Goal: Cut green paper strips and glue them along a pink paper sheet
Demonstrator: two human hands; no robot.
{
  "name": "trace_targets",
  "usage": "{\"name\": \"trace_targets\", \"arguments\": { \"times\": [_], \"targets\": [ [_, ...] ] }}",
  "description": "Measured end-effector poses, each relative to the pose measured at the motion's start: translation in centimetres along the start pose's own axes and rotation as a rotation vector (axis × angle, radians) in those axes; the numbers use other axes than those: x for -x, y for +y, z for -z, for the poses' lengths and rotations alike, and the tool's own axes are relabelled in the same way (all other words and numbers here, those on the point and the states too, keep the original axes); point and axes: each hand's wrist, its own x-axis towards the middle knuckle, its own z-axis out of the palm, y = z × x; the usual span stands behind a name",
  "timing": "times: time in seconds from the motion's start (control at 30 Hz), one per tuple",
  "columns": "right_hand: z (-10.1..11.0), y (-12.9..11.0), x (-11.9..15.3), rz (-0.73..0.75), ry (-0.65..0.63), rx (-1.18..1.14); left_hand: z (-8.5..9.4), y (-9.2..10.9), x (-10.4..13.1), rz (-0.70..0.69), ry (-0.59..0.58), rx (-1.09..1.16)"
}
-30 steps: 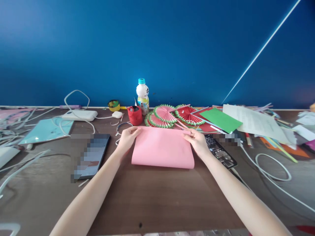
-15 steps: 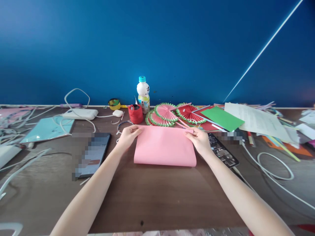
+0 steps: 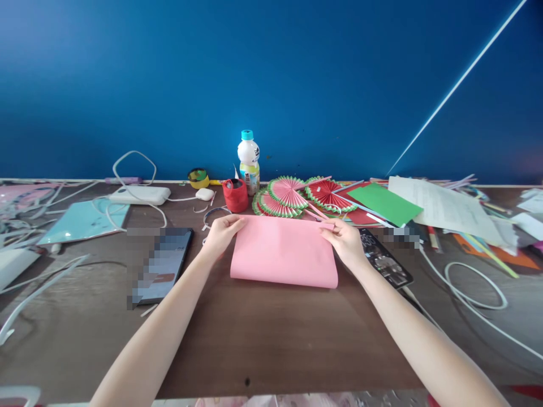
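The left hand [image 3: 224, 234] and right hand [image 3: 345, 240] are apart, each pinching a far corner of the bent, smooth pink paper sheet [image 3: 284, 254], whose underside is hidden. Pixelation obscures part of the flat dark-framed smartphone [image 3: 169, 265] beside the left forearm [image 3: 148, 333]; both forearms are cut off below. Brown wood-grained tabletop [image 3: 292, 339] stretches from the sheet's curved near edge to the table's front edge.

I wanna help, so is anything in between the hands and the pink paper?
No, nothing visible stands between: the left hand and right hand both hold the pink paper near its far corners. The folded fans lie beyond it.
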Motion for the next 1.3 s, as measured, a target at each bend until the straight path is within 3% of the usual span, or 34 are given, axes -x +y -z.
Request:
{"name": "trace_targets", "arguments": {
  "times": [1.3],
  "targets": [
    [0.1,-0.3,0.2,-0.01,-0.024,-0.024,-0.1,-0.2,-0.2,0.014,-0.002,0.033]
  ]
}}
